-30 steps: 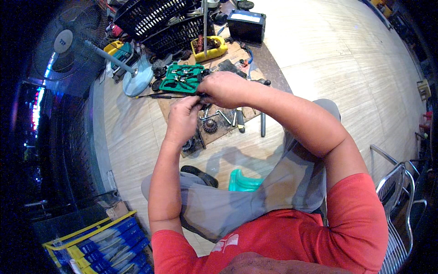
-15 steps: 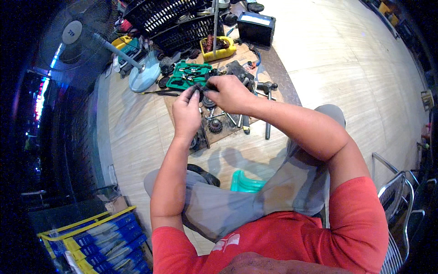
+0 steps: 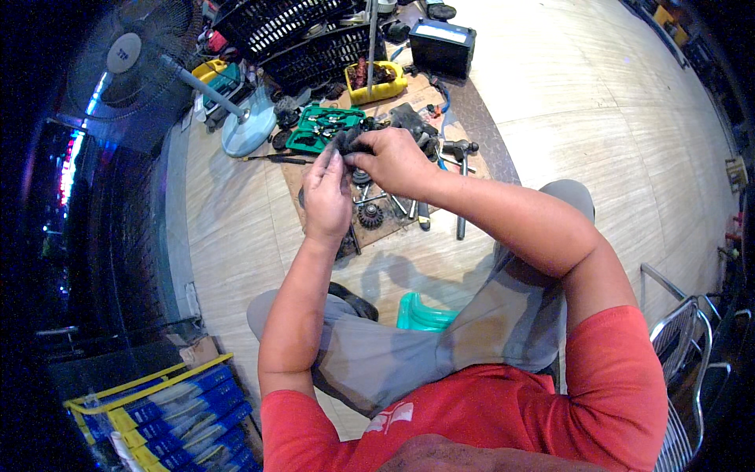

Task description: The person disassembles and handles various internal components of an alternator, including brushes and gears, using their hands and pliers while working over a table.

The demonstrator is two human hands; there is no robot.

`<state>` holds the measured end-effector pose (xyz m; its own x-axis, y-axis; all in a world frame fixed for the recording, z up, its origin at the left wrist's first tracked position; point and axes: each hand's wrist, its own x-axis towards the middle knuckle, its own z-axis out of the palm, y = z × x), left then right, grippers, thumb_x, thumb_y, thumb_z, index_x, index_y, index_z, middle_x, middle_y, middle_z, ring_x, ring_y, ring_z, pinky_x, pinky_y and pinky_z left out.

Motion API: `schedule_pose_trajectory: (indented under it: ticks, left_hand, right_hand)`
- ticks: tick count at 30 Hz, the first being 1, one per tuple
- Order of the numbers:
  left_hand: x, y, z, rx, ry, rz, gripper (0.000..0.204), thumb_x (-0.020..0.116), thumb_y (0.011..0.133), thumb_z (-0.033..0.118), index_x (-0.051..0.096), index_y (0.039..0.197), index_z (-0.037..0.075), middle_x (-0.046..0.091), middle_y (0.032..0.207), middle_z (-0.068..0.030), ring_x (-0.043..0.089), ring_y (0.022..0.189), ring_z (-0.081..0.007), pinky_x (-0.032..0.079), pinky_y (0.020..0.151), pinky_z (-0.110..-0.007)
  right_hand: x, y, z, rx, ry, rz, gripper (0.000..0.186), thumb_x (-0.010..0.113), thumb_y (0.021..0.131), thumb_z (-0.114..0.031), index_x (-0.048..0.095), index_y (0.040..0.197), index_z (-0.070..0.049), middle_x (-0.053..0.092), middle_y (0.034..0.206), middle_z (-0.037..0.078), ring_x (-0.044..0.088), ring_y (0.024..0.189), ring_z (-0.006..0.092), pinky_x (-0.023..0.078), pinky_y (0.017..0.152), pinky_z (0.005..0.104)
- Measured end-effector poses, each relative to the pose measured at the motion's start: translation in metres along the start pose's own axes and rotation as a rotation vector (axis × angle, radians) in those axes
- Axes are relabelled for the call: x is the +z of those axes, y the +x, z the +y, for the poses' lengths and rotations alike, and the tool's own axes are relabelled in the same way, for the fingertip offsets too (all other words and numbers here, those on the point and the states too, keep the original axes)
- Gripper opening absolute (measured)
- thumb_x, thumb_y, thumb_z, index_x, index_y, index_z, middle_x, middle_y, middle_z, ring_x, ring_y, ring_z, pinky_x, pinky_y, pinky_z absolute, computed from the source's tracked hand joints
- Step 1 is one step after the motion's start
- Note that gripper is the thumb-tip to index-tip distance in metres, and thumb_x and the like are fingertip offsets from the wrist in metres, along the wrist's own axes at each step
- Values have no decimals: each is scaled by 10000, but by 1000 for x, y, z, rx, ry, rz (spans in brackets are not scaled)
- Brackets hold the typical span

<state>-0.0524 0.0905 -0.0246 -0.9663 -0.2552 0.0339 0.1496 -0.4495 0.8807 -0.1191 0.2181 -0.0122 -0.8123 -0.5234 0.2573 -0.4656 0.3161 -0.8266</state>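
Observation:
My left hand (image 3: 328, 193) and my right hand (image 3: 393, 161) meet over a work board, both closed on a small dark part (image 3: 344, 142). Its kind I cannot make out, since fingers cover much of it. Just beyond the hands lies an opened green tool case (image 3: 301, 142) with tools in it. Below them a toothed gear (image 3: 370, 216) rests on the brown board (image 3: 383, 236), and a metal wrench (image 3: 370, 198) lies beside it. To the right of my right hand is a hammer (image 3: 462, 212), its head pointing away.
A yellow cut-open container (image 3: 385, 93) holds reddish parts at the back, near a black battery (image 3: 442, 51) and black crates (image 3: 322, 59). On the left stands a fan (image 3: 122, 59) with a pale blue base (image 3: 250, 130). A green plastic stool (image 3: 425, 313) is between my legs.
My left hand has shifted slightly right and turned, and more of the dark part shows between the fingers. The right hand has hardly moved.

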Motion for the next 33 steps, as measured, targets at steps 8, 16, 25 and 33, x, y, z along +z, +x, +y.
schedule_pose_trajectory:
  ticks: [8,16,25,33]
  left_hand:
    - [-7,3,-3,-17,409,14,282,493,943,67,555,1195,-45,644,1023,-84,620,858,-134,505,771,-281]
    - [12,3,10,240,1140,210,248,593,868,81,641,1076,-46,689,948,-140,656,776,-174,508,711,-301]
    - [4,3,3,219,995,194,251,524,870,35,634,1081,-44,691,941,-184,675,847,-221,503,767,-322]
    - [5,-1,-4,24,936,154,435,427,833,-6,535,1252,-39,673,1045,-151,630,914,-165,480,828,-311]
  right_hand:
    - [5,-4,5,-49,-74,0,224,626,800,-192,646,846,27,621,778,251,624,772,407,498,674,448]
    - [22,2,12,-62,-80,108,206,627,782,-184,619,781,22,614,773,254,609,769,422,490,672,466]
    - [23,4,13,-62,-63,114,204,630,781,-178,608,773,24,608,755,245,603,757,421,483,663,472]
    - [25,7,19,-102,-125,121,212,619,778,-208,600,751,1,627,803,230,615,786,411,493,725,497]
